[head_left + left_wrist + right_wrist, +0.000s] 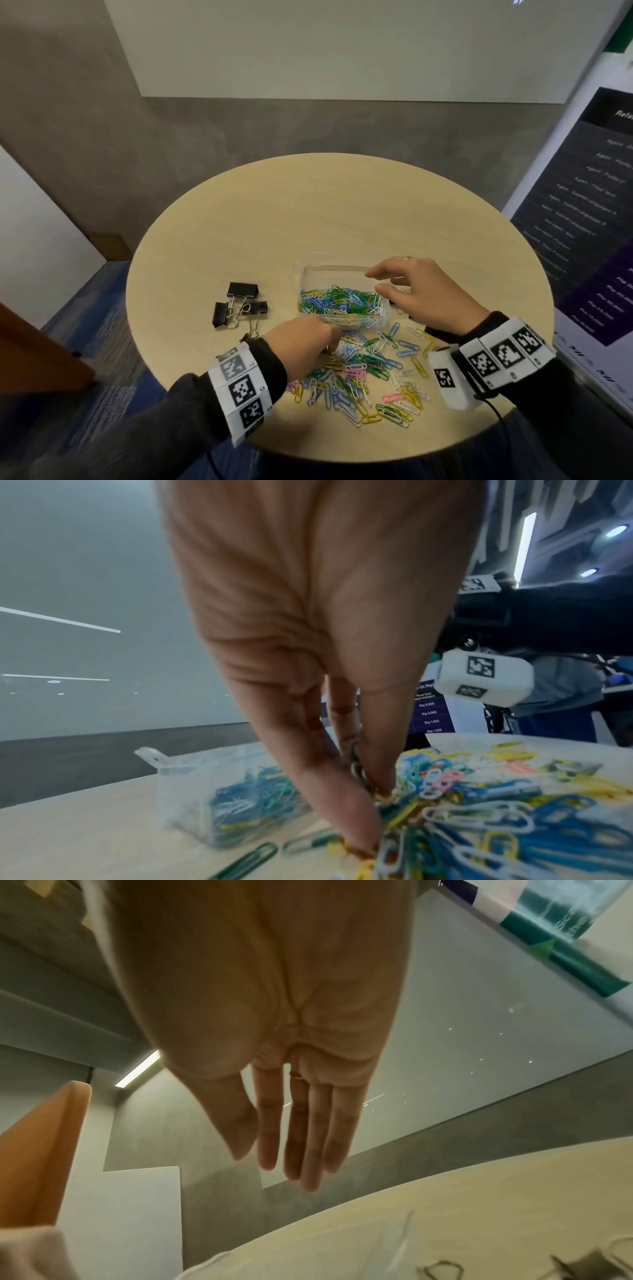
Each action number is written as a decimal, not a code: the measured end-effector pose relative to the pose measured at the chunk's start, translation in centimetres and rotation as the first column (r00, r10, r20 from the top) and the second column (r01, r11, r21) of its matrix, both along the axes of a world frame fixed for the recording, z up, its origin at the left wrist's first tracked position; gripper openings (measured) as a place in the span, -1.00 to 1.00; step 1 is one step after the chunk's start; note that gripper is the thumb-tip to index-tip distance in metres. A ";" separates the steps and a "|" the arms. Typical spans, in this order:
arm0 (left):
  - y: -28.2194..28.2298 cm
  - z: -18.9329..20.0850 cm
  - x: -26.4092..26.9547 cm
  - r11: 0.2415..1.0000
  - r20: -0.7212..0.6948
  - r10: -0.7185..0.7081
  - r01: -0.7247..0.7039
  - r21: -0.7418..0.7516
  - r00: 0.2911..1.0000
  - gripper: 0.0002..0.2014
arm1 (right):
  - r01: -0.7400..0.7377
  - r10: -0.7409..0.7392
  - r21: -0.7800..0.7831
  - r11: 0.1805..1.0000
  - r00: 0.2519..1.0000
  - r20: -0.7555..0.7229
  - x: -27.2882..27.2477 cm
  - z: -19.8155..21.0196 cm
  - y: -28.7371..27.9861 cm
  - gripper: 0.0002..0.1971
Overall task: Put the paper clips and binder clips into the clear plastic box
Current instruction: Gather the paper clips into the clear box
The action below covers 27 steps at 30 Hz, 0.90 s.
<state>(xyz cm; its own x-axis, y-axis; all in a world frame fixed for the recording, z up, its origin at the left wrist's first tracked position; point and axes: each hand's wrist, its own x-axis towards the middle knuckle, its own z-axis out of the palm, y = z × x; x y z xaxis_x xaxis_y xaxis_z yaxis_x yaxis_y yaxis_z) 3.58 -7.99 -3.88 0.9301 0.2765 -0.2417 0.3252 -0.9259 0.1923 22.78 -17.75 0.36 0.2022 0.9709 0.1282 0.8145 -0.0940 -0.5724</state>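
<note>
— Coloured wire everywhere at the near edge, is it?
— Yes, a loose heap of paper clips (pixel 368 380) lies on the round wooden table (pixel 239 219) closest to the person. The left hand (pixel 301 342) is down in the heap's far-left side, fingertips (pixel 363 818) pinched together on a few clips.
— And the clear plastic box (pixel 342 301)?
— Just beyond that hand, touching the heap's far edge, partly filled with clips already. So the box sits right past the pinching fingers.
— The other hand?
— The right hand (pixel 421 291) hovers over the box's right end, fingers straight and relaxed, holding nothing; the wrist view shows the fingers (pixel 308 1137) extended with a ring on one.
— Binder clips?
— Black binder clips (pixel 239 305) lie in a small cluster left of the box, apart from both hands. One more (pixel 251 334) rests nearer, just beside the left wrist.
</note>
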 end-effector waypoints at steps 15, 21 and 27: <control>4.6 4.4 1.8 0.943 0.367 0.302 -0.218 -0.251 0.880 -0.74 | -0.066 0.068 -0.052 0.996 0.996 0.050 -0.3 -1.7 -2.7 -0.82; 4.0 2.5 0.3 0.970 0.259 0.234 -0.208 -0.123 0.937 -0.61 | -0.159 0.187 -0.195 0.968 0.973 0.134 -2.1 -2.7 -3.0 -0.69; 2.2 1.8 -1.5 0.982 0.383 0.180 -0.144 -0.121 0.906 -0.64 | -0.168 0.286 -0.383 0.908 0.918 0.274 -3.4 -4.7 -2.5 -0.53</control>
